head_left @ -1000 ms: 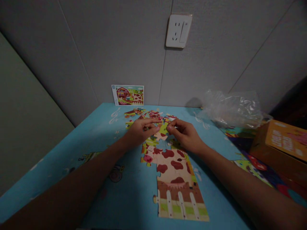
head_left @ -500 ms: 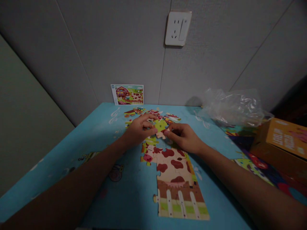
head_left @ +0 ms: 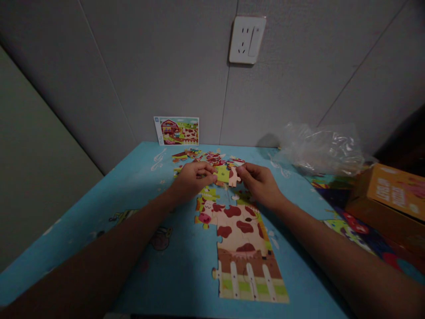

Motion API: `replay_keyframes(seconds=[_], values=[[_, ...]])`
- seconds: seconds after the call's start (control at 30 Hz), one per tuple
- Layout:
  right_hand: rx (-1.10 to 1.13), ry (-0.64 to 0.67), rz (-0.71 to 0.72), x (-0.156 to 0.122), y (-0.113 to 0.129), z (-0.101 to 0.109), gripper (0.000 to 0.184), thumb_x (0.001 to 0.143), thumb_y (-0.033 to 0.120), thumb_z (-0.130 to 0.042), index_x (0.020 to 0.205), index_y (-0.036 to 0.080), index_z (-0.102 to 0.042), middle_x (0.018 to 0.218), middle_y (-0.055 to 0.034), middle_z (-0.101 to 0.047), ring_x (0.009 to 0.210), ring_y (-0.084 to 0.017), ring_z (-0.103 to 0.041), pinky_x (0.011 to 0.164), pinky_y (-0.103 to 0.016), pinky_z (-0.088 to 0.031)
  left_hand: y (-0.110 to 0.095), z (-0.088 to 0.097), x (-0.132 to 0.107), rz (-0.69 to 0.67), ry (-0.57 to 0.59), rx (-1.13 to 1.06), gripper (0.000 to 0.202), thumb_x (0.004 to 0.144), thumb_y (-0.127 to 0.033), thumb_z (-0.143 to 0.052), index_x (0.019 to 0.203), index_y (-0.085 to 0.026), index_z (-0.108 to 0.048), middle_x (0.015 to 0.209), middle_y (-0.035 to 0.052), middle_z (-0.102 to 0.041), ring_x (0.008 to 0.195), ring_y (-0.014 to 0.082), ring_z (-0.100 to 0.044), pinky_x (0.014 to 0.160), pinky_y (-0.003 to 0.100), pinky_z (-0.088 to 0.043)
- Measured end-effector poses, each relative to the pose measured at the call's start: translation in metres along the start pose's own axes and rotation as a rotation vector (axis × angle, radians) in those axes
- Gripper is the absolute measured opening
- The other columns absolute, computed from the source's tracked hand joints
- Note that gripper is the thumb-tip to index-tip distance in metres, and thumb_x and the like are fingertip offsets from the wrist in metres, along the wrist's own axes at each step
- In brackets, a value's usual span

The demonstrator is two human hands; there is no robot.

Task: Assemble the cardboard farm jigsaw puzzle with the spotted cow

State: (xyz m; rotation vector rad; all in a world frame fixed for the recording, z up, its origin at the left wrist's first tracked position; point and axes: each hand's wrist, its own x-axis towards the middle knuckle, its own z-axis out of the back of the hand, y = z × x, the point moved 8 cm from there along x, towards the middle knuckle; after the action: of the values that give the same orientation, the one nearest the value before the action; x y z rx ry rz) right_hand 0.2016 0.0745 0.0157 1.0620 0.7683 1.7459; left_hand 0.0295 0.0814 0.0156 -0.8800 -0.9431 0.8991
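Observation:
A partly built cow jigsaw (head_left: 244,248) lies on the blue table (head_left: 172,266). Just beyond its far end, both hands hold one green and tan puzzle piece (head_left: 226,175) lifted off the table. My left hand (head_left: 192,179) pinches the piece's left edge. My right hand (head_left: 260,184) pinches its right edge. Loose puzzle pieces (head_left: 206,157) lie behind the hands, partly hidden by them.
A small reference picture card (head_left: 176,131) leans on the grey wall at the table's back. A crumpled clear plastic bag (head_left: 323,150) sits at the back right. An orange cardboard box (head_left: 388,195) stands at the right edge. A wall socket (head_left: 247,40) is above.
The piece has turned and risen a little between the two hands; my right hand moved up and slightly right. The built cow section has not moved.

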Motion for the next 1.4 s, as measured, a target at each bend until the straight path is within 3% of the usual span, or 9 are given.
replay_keyframes(seconds=[0.3,0.57,0.73,0.8,1.2,1.4], values=[[0.027,0.073,0.031,-0.001,0.000,-0.003,0.046,0.089,0.058,-0.045,0.065,0.019,-0.052,0.052,0.0038,-0.037,0.051,-0.011,-0.033,0.049,-0.026,-0.024,0.007,0.007,0.002,0.037,-0.056,-0.015,0.020,0.070,-0.031,-0.065,0.080,-0.015,-0.061,0.067,0.0054,-0.070,0.063,0.0163,-0.066,0.057,0.027,-0.047],[-0.002,0.088,0.027,-0.002,0.001,-0.004,0.043,0.088,0.055,-0.046,0.065,0.020,-0.052,0.051,0.0034,-0.039,0.051,-0.011,-0.036,0.050,-0.026,-0.026,0.004,0.001,0.001,0.000,0.031,-0.051,0.018,0.070,-0.029,-0.067,0.080,-0.015,-0.061,0.066,0.0019,-0.065,0.059,0.0116,-0.060,0.055,0.024,-0.044],[-0.040,0.108,0.051,-0.003,0.006,-0.007,0.042,0.089,0.053,-0.046,0.064,0.019,-0.051,0.053,0.0031,-0.041,0.052,-0.011,-0.037,0.052,-0.026,-0.028,-0.004,-0.003,-0.002,-0.051,0.080,-0.071,0.038,0.074,-0.024,-0.062,0.110,-0.013,-0.063,0.063,-0.0024,-0.058,0.057,0.0104,-0.055,0.055,0.024,-0.043],[-0.049,0.116,0.059,-0.003,0.007,-0.008,0.042,0.089,0.053,-0.046,0.064,0.019,-0.051,0.054,0.0031,-0.042,0.051,-0.011,-0.037,0.052,-0.026,-0.029,-0.006,-0.005,-0.003,-0.061,0.105,-0.084,0.041,0.074,-0.022,-0.061,0.115,-0.013,-0.063,0.063,-0.0025,-0.057,0.058,0.0105,-0.055,0.055,0.023,-0.044],[-0.117,0.165,0.105,-0.003,0.007,-0.010,0.042,0.092,0.049,-0.042,0.064,0.018,-0.049,0.054,0.0037,-0.040,0.051,-0.010,-0.036,0.051,-0.025,-0.029,0.003,-0.013,-0.003,-0.065,0.219,-0.141,0.047,0.075,-0.017,-0.061,0.121,-0.015,-0.061,0.067,-0.0008,-0.059,0.063,0.0121,-0.058,0.059,0.023,-0.049],[-0.082,0.194,0.084,-0.004,0.004,-0.012,0.043,0.090,0.050,-0.046,0.063,0.017,-0.051,0.055,0.0026,-0.044,0.050,-0.008,-0.036,0.048,-0.024,-0.028,0.000,-0.012,-0.004,-0.033,0.222,-0.112,0.042,0.073,-0.017,-0.063,0.114,-0.013,-0.061,0.068,-0.0003,-0.062,0.063,0.0113,-0.058,0.057,0.022,-0.046]])
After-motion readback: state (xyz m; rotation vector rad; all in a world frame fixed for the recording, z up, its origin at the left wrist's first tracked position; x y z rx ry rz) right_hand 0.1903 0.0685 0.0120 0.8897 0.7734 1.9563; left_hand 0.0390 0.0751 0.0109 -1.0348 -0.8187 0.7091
